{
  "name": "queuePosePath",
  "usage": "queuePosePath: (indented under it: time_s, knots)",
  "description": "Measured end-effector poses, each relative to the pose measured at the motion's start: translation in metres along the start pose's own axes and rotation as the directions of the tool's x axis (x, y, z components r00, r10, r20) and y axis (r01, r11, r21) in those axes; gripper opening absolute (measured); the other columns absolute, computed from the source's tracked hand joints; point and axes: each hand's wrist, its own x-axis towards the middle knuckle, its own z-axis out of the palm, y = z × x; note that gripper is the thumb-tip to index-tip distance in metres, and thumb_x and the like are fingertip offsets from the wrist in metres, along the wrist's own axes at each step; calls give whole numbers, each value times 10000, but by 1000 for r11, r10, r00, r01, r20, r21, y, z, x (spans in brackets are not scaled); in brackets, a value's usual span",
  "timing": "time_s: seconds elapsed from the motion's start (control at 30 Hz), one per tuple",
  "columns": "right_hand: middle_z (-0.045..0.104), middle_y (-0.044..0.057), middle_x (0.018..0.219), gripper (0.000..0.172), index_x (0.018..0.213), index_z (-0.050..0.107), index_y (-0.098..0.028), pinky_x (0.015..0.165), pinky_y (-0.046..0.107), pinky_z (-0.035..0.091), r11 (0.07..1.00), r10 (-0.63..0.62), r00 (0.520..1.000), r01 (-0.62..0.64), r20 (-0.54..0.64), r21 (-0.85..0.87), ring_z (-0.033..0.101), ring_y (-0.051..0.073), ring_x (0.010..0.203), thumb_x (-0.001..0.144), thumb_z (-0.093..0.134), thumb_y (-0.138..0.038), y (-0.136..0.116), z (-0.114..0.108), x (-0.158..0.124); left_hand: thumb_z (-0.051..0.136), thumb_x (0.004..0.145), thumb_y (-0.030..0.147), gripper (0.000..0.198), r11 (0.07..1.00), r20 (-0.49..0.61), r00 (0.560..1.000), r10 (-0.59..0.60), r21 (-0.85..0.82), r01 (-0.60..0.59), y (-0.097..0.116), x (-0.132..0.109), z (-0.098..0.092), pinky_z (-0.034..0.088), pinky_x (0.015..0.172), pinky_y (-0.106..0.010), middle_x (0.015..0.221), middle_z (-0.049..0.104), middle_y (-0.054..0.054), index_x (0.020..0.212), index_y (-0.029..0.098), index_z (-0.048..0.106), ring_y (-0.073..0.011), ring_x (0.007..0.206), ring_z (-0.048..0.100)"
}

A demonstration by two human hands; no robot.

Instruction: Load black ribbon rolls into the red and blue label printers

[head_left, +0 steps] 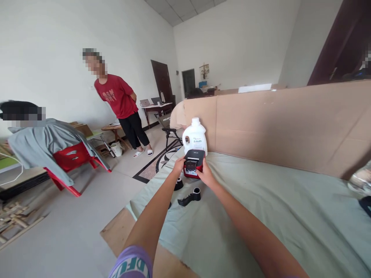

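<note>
A black-and-red label printer (194,155) stands on the cloth, with a dark piece at its front opening. My left hand (180,166) grips its left side, fingers partly hidden behind it. On the opposite side my right hand (205,174) is closed around the lower right edge, thumb toward the front. Close behind the printer is a white jug (194,137) with a handle and cap. Nearer to me lies a black roll (189,197) with a white core, its strip partly unwound. Another black roll (178,184) sits beside my left wrist, partly covered by my arm.
Pale green cloth (261,193) covers the work surface, with bare board (116,229) at its left corner. A cardboard panel (275,123) borders the back and right. One person (117,94) in a red shirt stands left; another (49,143) sits on a red chair (71,156).
</note>
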Motion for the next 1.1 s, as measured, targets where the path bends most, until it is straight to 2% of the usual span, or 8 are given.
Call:
queuePosePath:
  time_s: [0.17,0.27,0.33,0.4,0.57,0.67,0.83,1.1]
  knots:
    - [484,153,1497,663,1489,410,-206,1122,506,397,991,13,999,-8,36,-136,495,306,1352,881,537,-436,7,-84,-54,509,908,179,387,983,-120,985,121,153,-102,19,-44,-4,294,1203,-431,1417,584,-130,1264,122,652,-276,1398,457]
    - [558,145,1418,585,1405,505,-222,1128,521,380,923,-7,997,-22,-74,-384,518,307,1317,878,538,-474,27,-191,-122,443,970,304,370,861,141,913,383,305,-408,5,-111,15,388,1148,-390,1328,658,-68,1257,197,651,-230,1285,572]
    - [610,164,1322,527,1336,550,-194,1098,535,394,826,19,977,-135,-213,-547,545,324,1256,883,522,-462,37,-272,-172,470,961,341,351,730,545,767,339,362,-580,-12,-163,37,400,1146,-398,1300,678,-63,1215,215,677,-227,1257,599]
    - [618,187,1263,500,1287,565,-158,1062,524,409,693,42,924,-302,-381,-655,550,337,1213,882,524,-449,38,-349,-214,475,965,355,390,593,783,578,230,358,-721,-26,-210,62,321,1202,-441,1412,598,-72,1298,227,634,-234,1359,513]
    - [546,241,1293,675,1335,488,-114,1008,518,404,265,231,586,-806,-777,-530,488,404,1250,810,629,-513,31,-468,-249,410,1001,444,541,379,978,208,12,188,-906,-28,-281,126,157,1243,-541,1631,268,-48,1518,285,388,-254,1523,229]
    - [538,241,1294,918,1427,388,-126,933,475,454,184,476,484,-871,-735,-455,542,404,1185,709,720,-592,37,-488,-243,321,1020,506,566,346,993,118,-17,116,-931,-27,-299,143,103,1237,-591,1660,152,-10,1561,351,264,-272,1544,130]
    - [495,230,1332,1010,1529,285,-202,895,469,465,189,544,507,-851,-668,-491,555,402,1160,706,725,-591,40,-478,-246,330,1009,531,617,326,995,93,17,83,-942,-37,-311,131,91,1240,-594,1660,142,-3,1582,374,164,-284,1546,120]
    - [507,163,1194,981,1565,255,-289,823,432,480,341,519,646,-757,-560,-557,598,371,1012,737,692,-581,-39,-367,-232,351,1006,523,624,333,994,89,61,64,-941,-40,-316,126,88,1246,-571,1659,174,-2,1582,358,178,-284,1541,148]
